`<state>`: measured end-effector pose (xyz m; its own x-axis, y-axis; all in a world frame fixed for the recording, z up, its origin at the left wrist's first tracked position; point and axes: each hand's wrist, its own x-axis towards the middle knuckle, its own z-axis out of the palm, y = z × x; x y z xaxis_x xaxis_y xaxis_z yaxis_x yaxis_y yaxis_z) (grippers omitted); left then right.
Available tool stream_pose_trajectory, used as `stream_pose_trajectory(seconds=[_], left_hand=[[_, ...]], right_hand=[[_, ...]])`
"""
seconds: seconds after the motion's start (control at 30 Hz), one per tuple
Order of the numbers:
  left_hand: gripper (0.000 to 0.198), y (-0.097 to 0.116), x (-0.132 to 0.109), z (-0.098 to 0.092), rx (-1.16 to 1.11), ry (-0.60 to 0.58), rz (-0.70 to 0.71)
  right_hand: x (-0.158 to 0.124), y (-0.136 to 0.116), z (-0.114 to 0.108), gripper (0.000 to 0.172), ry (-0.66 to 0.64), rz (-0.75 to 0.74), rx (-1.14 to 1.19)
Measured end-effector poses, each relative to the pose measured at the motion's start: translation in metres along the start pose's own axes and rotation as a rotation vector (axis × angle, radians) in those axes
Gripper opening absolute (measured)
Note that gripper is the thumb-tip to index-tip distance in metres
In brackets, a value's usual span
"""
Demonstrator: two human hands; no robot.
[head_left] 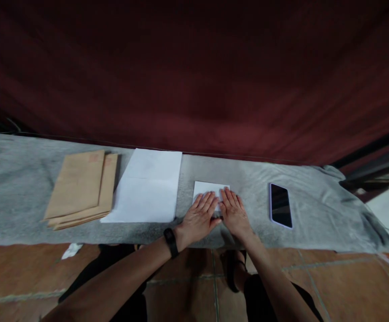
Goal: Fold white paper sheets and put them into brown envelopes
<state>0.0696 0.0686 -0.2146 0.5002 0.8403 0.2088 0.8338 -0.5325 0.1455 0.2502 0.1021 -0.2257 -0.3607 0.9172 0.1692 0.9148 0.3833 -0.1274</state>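
One grey cloth (253, 179) bears a small paper (208, 186) before red drapery (194, 89).

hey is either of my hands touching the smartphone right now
No, your left hand and right hand both lie on the small white paper, with gray cloth visible between them and the smartphone.

dark red curtain (194, 89) behind a long, narrow tabletop (251, 172), wrinkled grey cloth (322, 201) over it, reddish-brown floor tiles (355, 286), paler grout lines (23, 296), dim light

Small white paper (206, 187) — partly hidden beneath hands (197, 219)
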Motion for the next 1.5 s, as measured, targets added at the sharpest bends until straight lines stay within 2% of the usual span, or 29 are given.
stream_pose_trajectory(seconds=[0.27, 0.37, 0.47, 0.63, 0.83, 1.2, 1.5], left_hand=[[0.059, -0.004, -0.004, -0.011, -0.075, -0.002, 0.034], [0.056, -0.004, -0.004, -0.013, -0.095, 0.001, 0.031], [0.054, -0.003, -0.003, -0.014, -0.099, -0.008, 0.031], [0.049, -0.005, -0.001, -0.012, -0.076, -0.054, 0.043], [0.048, -0.008, -0.002, -0.009, -0.076, -0.048, 0.066], [0.065, -0.036, -0.003, -0.003, -0.054, 0.051, -0.163], [0.066, -0.039, 0.004, -0.003, -0.001, 0.034, -0.203]], right_hand=[[0.001, 0.016, -0.004, 0.052, -0.006, 0.087, 0.034], [0.006, 0.019, -0.006, 0.05, 0.057, 0.112, 0.085], [0.011, 0.011, -0.007, 0.051, 0.093, 0.062, 0.17], [0.013, -0.009, -0.004, 0.054, -0.034, -0.143, 0.208], [0.013, -0.006, 0.0, 0.056, -0.021, -0.067, 0.107], [0.012, 0.0, 0.004, 0.06, 0.039, 0.03, 0.073], [0.012, -0.002, 0.006, 0.059, 0.061, 0.053, 0.044]])
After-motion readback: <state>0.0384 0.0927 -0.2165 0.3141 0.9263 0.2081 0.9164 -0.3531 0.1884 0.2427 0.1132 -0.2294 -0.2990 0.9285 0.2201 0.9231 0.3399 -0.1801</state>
